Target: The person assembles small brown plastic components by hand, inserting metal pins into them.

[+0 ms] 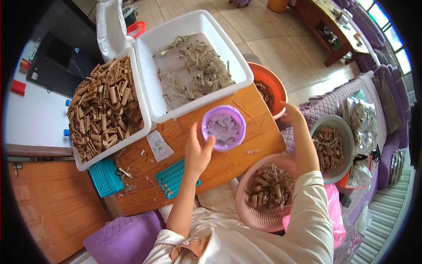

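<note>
My left hand (198, 154) is beside a small purple bowl (205, 141) of pale, whitish pieces. Its thumb and fingers are spread, the thumb tip overlapping the bowl's rim. I cannot tell whether it touches the bowl. Reaching out to the right, my right hand (289, 113) is at the near rim of an orange basin (280, 88) with brown pieces inside. The visible fingers are apart, and nothing shows in them. Below my left wrist lies a teal tray with holes (176, 174), a few small pieces set in one end.
A white tub (151, 99) holds tangled translucent strips; another holds cut brown tubes (105, 99). On the wooden table (136, 198) are a second teal tray (105, 178) and a paper slip (159, 146). A pink basket (241, 202) and grey basin (349, 132) sit right.
</note>
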`<state>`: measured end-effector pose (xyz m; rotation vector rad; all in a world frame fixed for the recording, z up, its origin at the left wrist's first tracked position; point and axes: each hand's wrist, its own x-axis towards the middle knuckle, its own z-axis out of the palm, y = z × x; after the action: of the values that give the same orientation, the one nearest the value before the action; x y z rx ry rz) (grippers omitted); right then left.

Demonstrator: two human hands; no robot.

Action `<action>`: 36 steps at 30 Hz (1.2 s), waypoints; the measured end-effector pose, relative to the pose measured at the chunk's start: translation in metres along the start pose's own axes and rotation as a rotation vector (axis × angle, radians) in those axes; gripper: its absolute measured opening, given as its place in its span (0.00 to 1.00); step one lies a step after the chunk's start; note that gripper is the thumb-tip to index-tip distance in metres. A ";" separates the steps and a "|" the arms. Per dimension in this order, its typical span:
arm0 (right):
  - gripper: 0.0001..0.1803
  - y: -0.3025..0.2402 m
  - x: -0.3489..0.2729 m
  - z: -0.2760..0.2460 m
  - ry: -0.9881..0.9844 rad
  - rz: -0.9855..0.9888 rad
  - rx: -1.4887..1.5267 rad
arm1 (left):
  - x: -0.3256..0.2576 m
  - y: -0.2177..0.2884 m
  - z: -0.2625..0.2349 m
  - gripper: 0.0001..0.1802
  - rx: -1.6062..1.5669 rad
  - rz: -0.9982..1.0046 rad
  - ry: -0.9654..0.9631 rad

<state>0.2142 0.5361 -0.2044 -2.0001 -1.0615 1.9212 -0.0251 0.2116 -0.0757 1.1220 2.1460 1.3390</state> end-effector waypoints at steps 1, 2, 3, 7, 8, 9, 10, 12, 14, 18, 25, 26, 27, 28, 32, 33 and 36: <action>0.43 0.018 0.057 -0.067 0.102 0.151 -0.004 | 0.004 0.015 0.020 0.31 -0.129 -0.009 -0.089; 0.47 0.022 0.090 -0.125 0.198 0.299 -0.003 | 0.008 0.028 0.034 0.29 -0.256 -0.018 -0.171; 0.48 0.024 0.095 -0.033 -0.025 0.395 0.301 | 0.004 0.010 0.017 0.26 -0.193 -0.140 -0.104; 0.30 0.060 0.110 -0.031 -0.139 0.301 0.503 | 0.004 0.019 -0.002 0.25 -0.169 -0.158 -0.097; 0.29 0.066 0.117 -0.048 0.056 0.201 0.370 | 0.002 0.019 -0.001 0.25 -0.185 -0.157 -0.098; 0.27 0.069 0.125 -0.063 0.076 0.334 0.818 | 0.000 0.019 -0.001 0.26 -0.241 -0.154 -0.109; 0.27 0.063 0.119 -0.037 0.043 0.353 0.797 | -0.004 0.014 -0.013 0.26 -0.245 -0.170 -0.087; 0.24 0.040 0.078 0.012 0.060 0.307 0.488 | -0.017 0.012 -0.043 0.26 -0.332 -0.289 -0.041; 0.27 0.031 0.078 0.018 0.115 0.336 0.416 | -0.028 0.009 -0.060 0.27 -0.460 -0.326 0.021; 0.21 0.063 0.110 -0.009 -0.153 0.387 0.554 | -0.058 0.004 -0.103 0.27 -0.535 -0.332 0.266; 0.09 0.067 0.173 -0.034 0.025 0.056 0.650 | -0.092 -0.041 -0.157 0.27 -0.435 -0.470 0.570; 0.08 0.056 0.154 -0.020 0.083 -0.022 0.602 | -0.094 -0.046 -0.160 0.27 -0.423 -0.489 0.607; 0.08 0.043 0.127 0.001 0.068 -0.020 0.601 | -0.094 -0.049 -0.162 0.26 -0.414 -0.506 0.644; 0.09 0.027 0.089 0.030 0.229 -0.027 0.442 | -0.096 -0.048 -0.166 0.26 -0.403 -0.504 0.660; 0.10 -0.021 0.035 0.000 0.429 -0.308 0.363 | -0.087 -0.058 -0.159 0.27 -0.499 -0.498 0.604; 0.11 -0.033 0.029 -0.016 0.418 -0.373 0.418 | -0.085 -0.062 -0.157 0.27 -0.476 -0.501 0.581; 0.14 -0.076 0.003 -0.060 0.315 -0.618 0.638 | -0.080 -0.067 -0.158 0.28 -0.396 -0.502 0.507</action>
<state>0.2417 0.6141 -0.1536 -1.3460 -0.7310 1.3289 -0.1096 0.0419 -0.0661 0.0756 2.1274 1.8002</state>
